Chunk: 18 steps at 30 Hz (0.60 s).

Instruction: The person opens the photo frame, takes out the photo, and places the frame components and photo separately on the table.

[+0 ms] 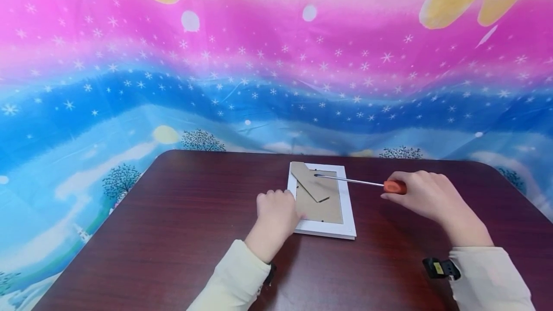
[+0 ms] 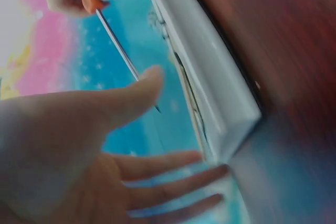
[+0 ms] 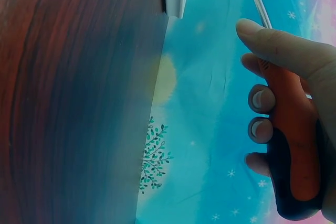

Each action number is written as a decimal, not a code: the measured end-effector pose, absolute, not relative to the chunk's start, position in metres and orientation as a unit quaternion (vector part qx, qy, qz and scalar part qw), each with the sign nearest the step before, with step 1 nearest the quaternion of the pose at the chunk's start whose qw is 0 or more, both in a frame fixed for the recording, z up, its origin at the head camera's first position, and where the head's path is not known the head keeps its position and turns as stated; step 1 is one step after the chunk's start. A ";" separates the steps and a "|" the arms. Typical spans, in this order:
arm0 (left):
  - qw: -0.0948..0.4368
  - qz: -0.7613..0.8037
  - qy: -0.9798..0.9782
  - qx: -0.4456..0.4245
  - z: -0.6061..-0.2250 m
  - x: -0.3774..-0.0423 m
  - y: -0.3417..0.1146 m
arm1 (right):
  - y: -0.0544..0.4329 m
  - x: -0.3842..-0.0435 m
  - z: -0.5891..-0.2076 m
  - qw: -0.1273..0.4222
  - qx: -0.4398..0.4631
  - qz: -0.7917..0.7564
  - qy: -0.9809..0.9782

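Note:
A white picture frame (image 1: 348,230) lies face down on the table with its brown backing board (image 1: 330,211) up. A slanting stand leg (image 1: 306,180) crosses the board. My right hand (image 1: 425,195) grips a screwdriver (image 3: 296,129) by its orange and black handle. In the head view, the screwdriver's metal shaft (image 1: 358,181) reaches left over the frame, its tip beside the stand leg. My left hand (image 1: 277,210) is at the frame's near left side. In the left wrist view its fingers (image 2: 163,192) are fairly straight, fingertips right at the frame's corner, thumb held apart.
The dark reddish-brown wooden table (image 1: 181,234) has rounded far corners. Behind it hangs a pink and blue cloth (image 1: 259,61) with snowflakes and trees. A black strap device (image 1: 440,268) sits at the right sleeve.

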State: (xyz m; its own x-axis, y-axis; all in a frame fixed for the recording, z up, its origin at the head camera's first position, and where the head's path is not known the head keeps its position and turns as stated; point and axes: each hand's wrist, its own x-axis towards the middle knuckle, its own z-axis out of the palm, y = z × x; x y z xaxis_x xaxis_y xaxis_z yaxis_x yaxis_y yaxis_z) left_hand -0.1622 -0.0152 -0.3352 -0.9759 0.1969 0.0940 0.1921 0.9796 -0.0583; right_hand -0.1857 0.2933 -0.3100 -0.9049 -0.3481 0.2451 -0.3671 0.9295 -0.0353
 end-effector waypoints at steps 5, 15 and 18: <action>0.087 -0.014 -0.981 -0.175 -0.339 -0.176 -0.028 | 0.288 -0.185 -0.310 0.122 0.191 0.041 -0.973; 0.081 -0.073 -0.966 -0.234 -0.345 -0.194 -0.046 | 0.275 -0.185 -0.312 0.124 0.209 0.040 -0.969; 0.071 -0.083 -0.965 -0.237 -0.347 -0.196 -0.051 | 0.271 -0.185 -0.314 0.123 0.216 0.036 -0.968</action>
